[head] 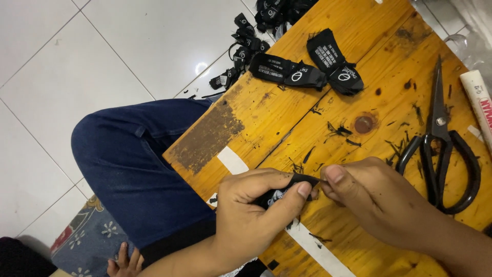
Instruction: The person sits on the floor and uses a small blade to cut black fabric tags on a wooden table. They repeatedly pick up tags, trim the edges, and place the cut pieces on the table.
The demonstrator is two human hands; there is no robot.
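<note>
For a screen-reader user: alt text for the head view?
Two hands, left hand and right hand, pinch a small black fabric label over a wooden board; black scissors and more labels lie nearby.

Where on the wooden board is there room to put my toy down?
Bare wood lies between the folded black labels and the two hands, left of the scissors. Only small black scraps dot it. Near the hands and scissors it is crowded.
</note>
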